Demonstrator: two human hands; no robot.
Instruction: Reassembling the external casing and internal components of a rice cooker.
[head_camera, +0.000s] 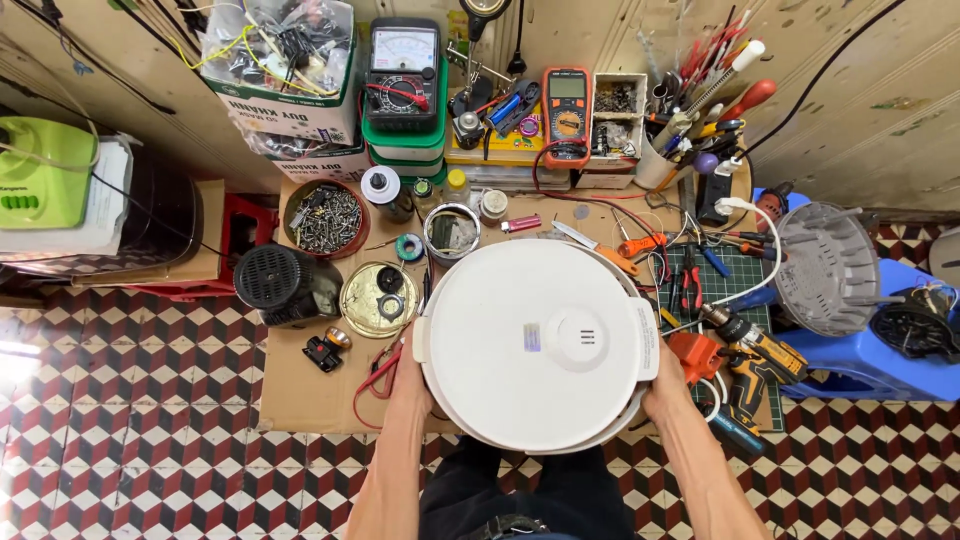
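Note:
A large round white cooker (520, 340) with a closed lid and a small round vent cap stands on the low workboard in front of me. My left hand (408, 382) grips its left side below the side tab. My right hand (667, 385) grips its right side. Both forearms reach up from the bottom of the view. A red test lead (375, 380) lies under my left hand.
A yellow cordless drill (752, 352) and orange tool lie right of the cooker. A black motor (282, 285), a round tin (378, 298) and a bowl of screws (325, 217) sit to the left. Multimeters (566, 115), boxes and a tool cup line the wall. A grey fan guard (830, 268) rests on a blue stool.

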